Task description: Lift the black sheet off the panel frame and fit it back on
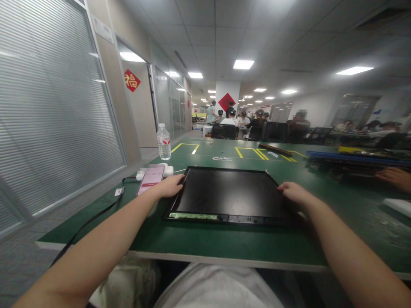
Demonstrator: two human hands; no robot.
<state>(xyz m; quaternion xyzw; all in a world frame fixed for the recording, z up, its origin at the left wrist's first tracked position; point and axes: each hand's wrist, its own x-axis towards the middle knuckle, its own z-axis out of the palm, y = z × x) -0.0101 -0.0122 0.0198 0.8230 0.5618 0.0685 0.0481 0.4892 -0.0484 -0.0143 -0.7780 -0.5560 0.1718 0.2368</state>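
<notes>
A black flat display panel point(229, 192) lies face up on the green table in front of me, with a green circuit board strip point(192, 216) along its near edge. My left hand point(170, 185) grips the panel's left edge near the far corner, fingers closed over the rim. On the opposite side, my right hand point(297, 194) pinches the right edge. Just left of my left hand lies a phone point(150, 177) with a lit pink screen, beside white adapter-like pieces point(168, 170).
A water bottle point(164, 143) stands at the table's far left. Yellow tape marks point(252, 153) and a dark strip point(276, 149) lie farther back. At right are stacked dark and blue long parts point(356, 160) and another person's hand point(396, 176). A black cable point(93, 220) crosses the left edge.
</notes>
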